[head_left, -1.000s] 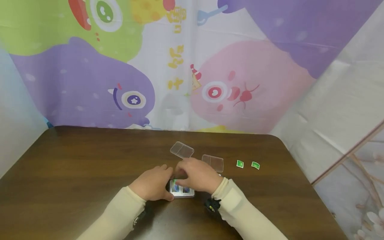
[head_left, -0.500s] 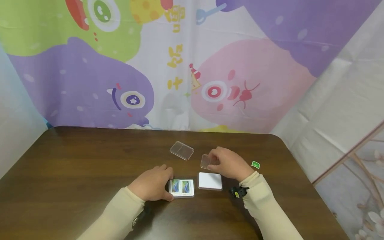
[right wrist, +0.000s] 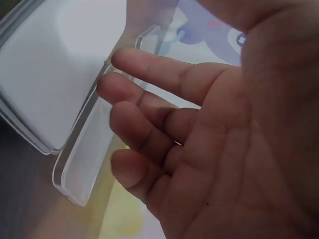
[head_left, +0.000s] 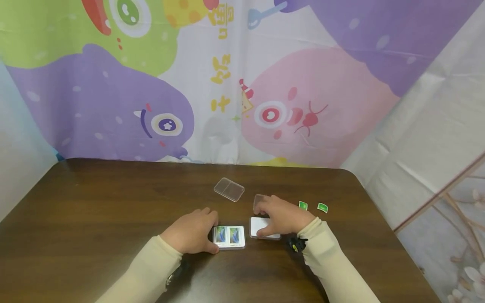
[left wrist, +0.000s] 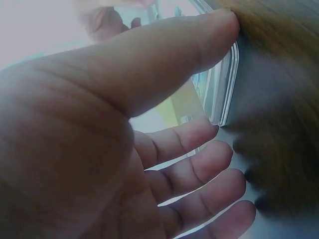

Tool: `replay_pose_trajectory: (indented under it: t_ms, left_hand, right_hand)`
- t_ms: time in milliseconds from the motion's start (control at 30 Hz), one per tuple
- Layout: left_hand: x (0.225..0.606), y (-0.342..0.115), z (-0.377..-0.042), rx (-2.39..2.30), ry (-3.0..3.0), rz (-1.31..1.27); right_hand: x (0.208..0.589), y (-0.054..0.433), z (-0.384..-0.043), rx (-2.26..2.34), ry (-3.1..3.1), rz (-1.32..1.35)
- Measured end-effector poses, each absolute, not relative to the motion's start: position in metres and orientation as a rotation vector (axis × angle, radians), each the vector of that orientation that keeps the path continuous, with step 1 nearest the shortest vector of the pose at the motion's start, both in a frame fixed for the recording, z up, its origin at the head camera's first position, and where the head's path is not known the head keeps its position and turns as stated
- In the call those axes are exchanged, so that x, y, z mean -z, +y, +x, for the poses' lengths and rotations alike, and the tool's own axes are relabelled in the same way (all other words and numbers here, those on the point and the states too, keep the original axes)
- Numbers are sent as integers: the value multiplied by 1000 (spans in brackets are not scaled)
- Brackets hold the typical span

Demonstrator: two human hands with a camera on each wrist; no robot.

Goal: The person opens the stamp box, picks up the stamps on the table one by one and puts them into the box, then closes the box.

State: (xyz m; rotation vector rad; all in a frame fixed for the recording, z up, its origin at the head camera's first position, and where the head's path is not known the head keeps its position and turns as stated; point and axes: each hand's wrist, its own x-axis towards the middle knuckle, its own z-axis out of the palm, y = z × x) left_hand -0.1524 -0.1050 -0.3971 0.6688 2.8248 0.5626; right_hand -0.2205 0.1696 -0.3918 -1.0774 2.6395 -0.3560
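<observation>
One stamp case (head_left: 228,237), head view: flat on the surface (head_left: 113,202), front-centre; long axis L–R; rect., clear plastic, rounded corners.
Inside: 2 blue-green stamps (head_left: 221,234) side by side, long axes pointing away from person.
White case (head_left: 258,223): just R of it, same axis, white fill, partly covered.
L hand (head_left: 191,231): spread; thumb at stamp case's near L corner, fingertips by far L corner.
R hand (head_left: 286,213): half-spread, thumb over white case, fingers toward front lid (head_left: 258,202).
Back lid (head_left: 229,189): thin, clear, long axis slanted.
Green stamps (head_left: 303,205): 2, far R, apart.
Surface: dk brown wood grain, semi-gloss.
L wrist view: thumb on layered clear rim; other fingers fanned, not curled round.
R wrist view: fingers loosely bent, no grip visible; contact w/ lid or case unclear.
</observation>
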Motion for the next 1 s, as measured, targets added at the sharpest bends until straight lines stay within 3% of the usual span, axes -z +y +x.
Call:
replay_pose_trajectory:
  t_ms: [233,1000]
  left_hand:
    - [396,-103,-152,-555,2828,670]
    - [393,-98,-151,-520,2854,718]
  right_hand:
    - [394,168,-219,269,2669,-1132]
    - [394,157,-212,253,2678,-946]
